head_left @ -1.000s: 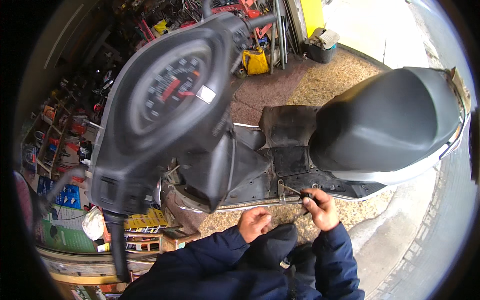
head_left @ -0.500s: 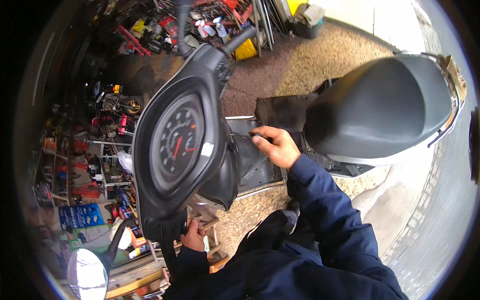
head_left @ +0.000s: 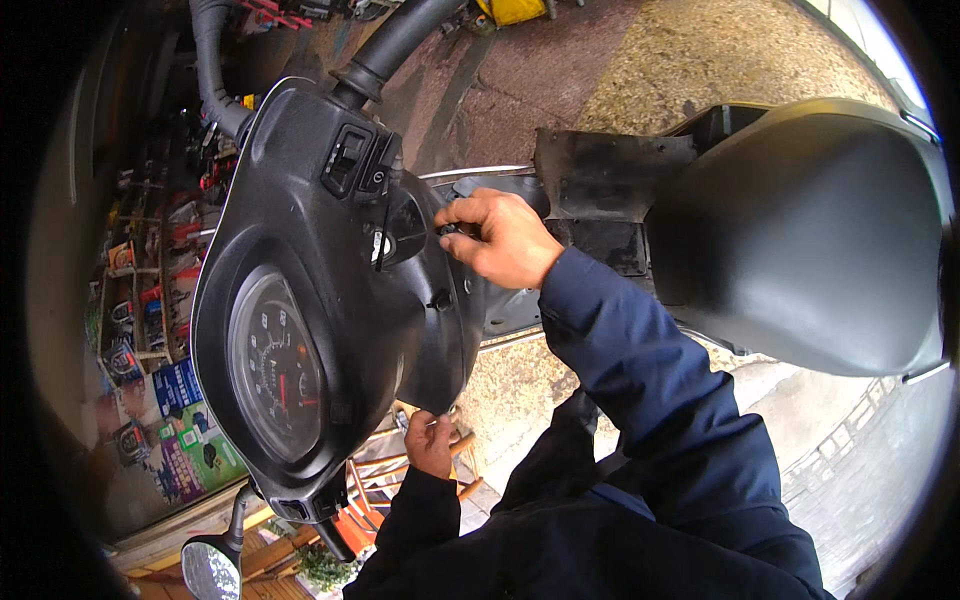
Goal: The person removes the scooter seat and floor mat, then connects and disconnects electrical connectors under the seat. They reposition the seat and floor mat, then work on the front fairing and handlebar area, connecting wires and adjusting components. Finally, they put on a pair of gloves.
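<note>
A small black handle (head_left: 447, 229) is clamped in the grip of the right hand (head_left: 502, 240), just beside the curved plastic front cover (head_left: 442, 345) of the scooter (head_left: 300, 205). The left hand (head_left: 430, 442), earlier beside the handlebar (head_left: 334, 540), is at that cover's lower edge; whether its grip is closed I cannot tell. White markings ring the dial (head_left: 278, 365).

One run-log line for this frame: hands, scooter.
right hand: pinching small black object | left hand: at lower edge of black plastic front panel, contact unclear | smooth black scooter seat: picture right
</note>
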Demonstrator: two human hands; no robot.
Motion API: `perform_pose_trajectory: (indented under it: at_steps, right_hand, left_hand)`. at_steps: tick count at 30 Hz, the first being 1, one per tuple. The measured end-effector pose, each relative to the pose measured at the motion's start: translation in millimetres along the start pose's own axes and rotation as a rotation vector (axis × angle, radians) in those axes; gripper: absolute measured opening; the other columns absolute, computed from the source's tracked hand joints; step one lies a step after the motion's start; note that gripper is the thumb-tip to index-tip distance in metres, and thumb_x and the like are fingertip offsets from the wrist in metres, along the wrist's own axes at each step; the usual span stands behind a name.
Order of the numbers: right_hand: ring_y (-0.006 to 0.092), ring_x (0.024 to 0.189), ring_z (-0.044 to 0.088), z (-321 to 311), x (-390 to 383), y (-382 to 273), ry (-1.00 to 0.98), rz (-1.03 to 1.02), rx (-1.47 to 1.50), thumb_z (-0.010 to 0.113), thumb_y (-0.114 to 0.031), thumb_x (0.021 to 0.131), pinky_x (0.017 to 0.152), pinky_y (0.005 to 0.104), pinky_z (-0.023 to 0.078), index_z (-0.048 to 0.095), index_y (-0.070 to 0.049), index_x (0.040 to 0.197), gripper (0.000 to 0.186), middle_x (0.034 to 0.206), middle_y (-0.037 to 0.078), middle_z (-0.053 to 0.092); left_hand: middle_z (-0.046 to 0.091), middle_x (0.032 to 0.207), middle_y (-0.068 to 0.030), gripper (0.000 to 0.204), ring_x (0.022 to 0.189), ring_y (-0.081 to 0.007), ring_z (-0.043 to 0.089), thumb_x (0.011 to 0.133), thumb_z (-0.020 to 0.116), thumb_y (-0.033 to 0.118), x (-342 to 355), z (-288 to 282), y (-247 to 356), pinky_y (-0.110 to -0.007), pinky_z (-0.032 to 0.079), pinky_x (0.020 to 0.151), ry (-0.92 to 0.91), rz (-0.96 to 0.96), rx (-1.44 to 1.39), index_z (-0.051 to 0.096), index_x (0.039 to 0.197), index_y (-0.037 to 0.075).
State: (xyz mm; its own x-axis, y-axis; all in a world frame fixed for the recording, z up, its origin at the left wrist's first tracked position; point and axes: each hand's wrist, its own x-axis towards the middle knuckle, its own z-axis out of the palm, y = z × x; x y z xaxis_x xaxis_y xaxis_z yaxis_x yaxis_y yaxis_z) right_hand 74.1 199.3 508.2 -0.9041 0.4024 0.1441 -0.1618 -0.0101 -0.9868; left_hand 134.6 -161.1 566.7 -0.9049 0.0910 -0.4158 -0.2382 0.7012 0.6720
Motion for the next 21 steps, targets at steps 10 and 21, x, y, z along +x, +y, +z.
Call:
perform_pose_trajectory:
  at_steps: [10,21]
  right_hand:
    - [0.0368,0.096,0.062,19.9,65.1,5.4,-0.253,-0.104,-0.073,0.066,-0.016,0.077,0.085,0.0445,0.049,0.072,-0.009,0.103,0.029,0.092,0.02,0.066]
    - [0.0395,0.09,0.064,65.4,107.0,50.9,-0.32,-0.283,0.078,0.067,-0.02,0.071,0.081,0.0446,0.052,0.066,0.001,0.097,0.034,0.091,0.027,0.065]
  left_hand:
    - [0.064,0.086,-0.0052,0.015,0.067,-0.0116,0.062,0.091,0.061,0.005,-1.5,13.0,7.5,-0.026,0.055,0.058,0.136,-0.041,0.051,0.06,0.106,0.002]
    - [0.06,0.069,-0.0071,0.022,0.062,-0.0141,0.061,0.09,0.065,0.015,-4.3,18.9,4.3,-0.028,0.051,0.058,0.208,-0.175,0.045,0.054,0.102,-0.001]
